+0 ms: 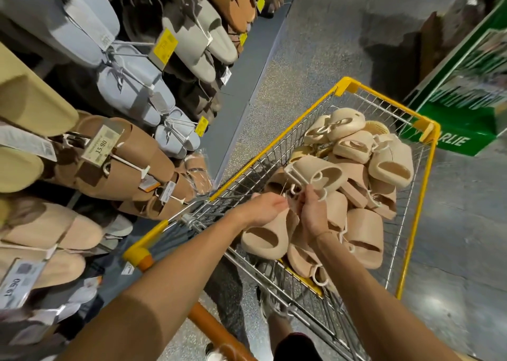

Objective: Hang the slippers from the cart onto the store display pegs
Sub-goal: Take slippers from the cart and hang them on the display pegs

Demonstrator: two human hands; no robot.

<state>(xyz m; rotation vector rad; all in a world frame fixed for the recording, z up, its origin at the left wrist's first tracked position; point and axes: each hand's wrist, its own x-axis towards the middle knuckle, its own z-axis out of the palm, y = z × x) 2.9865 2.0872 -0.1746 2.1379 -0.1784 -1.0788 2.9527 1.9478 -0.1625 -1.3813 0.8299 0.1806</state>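
Observation:
A yellow-rimmed wire cart (277, 148) holds a heap of several beige slippers (381, 166) on white plastic hooks. Both my hands are inside the cart near its handle end. My left hand (264, 209) pinches the top of a beige slipper pair (264, 238) that hangs below it. My right hand (312, 214) grips the white hanger hook (295, 189) of another beige pair (318, 172) lifted just above the heap. On the left, display pegs (131, 43) carry brown slippers (123, 166), blue-grey slippers (129, 86) and beige ones.
The slipper display fills the whole left side, with price tags (100, 146) and yellow labels (164, 46) on the peg ends. An orange cart handle (211, 325) runs below my arms. A green floor stand (466, 108) is beyond the cart on the right. Grey speckled floor lies between.

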